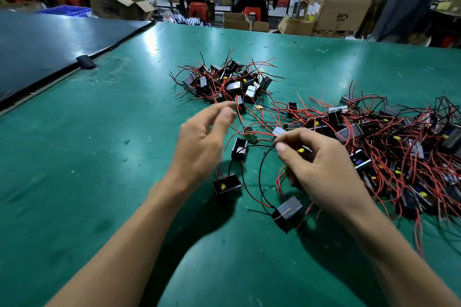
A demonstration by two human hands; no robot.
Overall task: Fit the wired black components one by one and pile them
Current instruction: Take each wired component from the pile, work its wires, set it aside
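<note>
Two heaps of black box-shaped components with red and black wires lie on the green table (99, 157): a smaller pile (225, 83) at the centre back and a larger tangled pile (389, 147) at the right. My left hand (202, 139) hovers over the table with relaxed, spread fingers and holds nothing. My right hand (316, 164) pinches a small wired part with a yellow piece (302, 150) between thumb and fingers. Loose black components lie near my hands: one (239, 149) between them, one (227, 185) below my left wrist, one (288, 212) under my right hand.
A dark blue-black sheet (50, 42) covers the table's left back corner, with a small black clip (86, 62) at its edge. Beyond the table stand cardboard boxes (341, 5), red stools and several people at other benches.
</note>
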